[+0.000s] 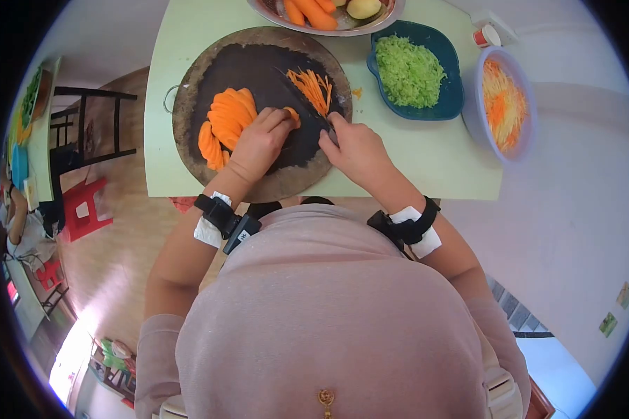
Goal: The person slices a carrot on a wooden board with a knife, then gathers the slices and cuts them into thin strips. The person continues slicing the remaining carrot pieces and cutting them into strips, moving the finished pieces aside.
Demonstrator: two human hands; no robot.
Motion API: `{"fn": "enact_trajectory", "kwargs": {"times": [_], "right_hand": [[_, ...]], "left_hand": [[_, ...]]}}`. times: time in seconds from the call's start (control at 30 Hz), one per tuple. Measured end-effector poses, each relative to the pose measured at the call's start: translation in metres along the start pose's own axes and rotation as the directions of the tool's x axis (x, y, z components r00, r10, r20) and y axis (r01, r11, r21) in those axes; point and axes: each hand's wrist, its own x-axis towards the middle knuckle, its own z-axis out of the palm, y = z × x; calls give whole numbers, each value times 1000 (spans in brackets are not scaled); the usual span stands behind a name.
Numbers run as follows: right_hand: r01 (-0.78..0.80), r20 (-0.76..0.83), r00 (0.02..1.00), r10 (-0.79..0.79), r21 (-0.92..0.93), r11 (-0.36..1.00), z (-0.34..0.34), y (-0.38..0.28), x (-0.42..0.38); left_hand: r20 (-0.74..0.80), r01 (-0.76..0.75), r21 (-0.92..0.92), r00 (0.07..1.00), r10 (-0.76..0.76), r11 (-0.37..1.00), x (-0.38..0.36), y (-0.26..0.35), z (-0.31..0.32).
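On the round wooden chopping board (pixel 189 140), my right hand (pixel 356 145) grips a dark knife (pixel 306 100), its blade angled up and to the left. Carrot shreds (pixel 313 89) lie just beyond the blade. My left hand (pixel 262 143) is bent, fingertips pressing on a few carrot slices (pixel 293 117) close to the knife's near side. A fanned pile of carrot slices (pixel 225 120) spreads to the left of that hand, partly hidden by it. The knife's handle is mostly covered by my right fingers.
Behind the board stands a metal basin (pixel 356 31) with whole carrots and peeled vegetables. A teal basin (pixel 454 105) holds shredded green vegetable. At the right, a lilac basin (pixel 472 105) contains orange and pale shreds. A red stool (pixel 84 209) and another person (pixel 21 227) are at far left.
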Motion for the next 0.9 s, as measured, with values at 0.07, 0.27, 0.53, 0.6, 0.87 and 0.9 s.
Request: {"fn": "enact_trajectory", "kwargs": {"times": [0.07,0.27,0.53,0.6,0.87,0.9], "right_hand": [[0,-31,1000,0,-1,1000,2,0,1],[-43,-29,999,43,0,999,1,-5,5],[19,-93,995,-23,-39,999,6,-3,0],[41,-105,993,-48,-65,997,5,-2,-9],[104,-21,994,-110,-179,978,-1,-8,-40],[101,-20,994,-107,-178,979,-1,-6,-41]], "left_hand": [[-17,3,24,1000,-3,1000,-2,-5,1],[-72,-37,-13,997,36,999,3,-5,0],[-84,-34,-52,996,29,998,0,-8,6],[-75,-41,-57,996,37,998,0,-7,7],[-63,-10,17,998,11,1000,-7,-9,16],[-97,1,0,995,-1,1000,-6,-8,16]]}}
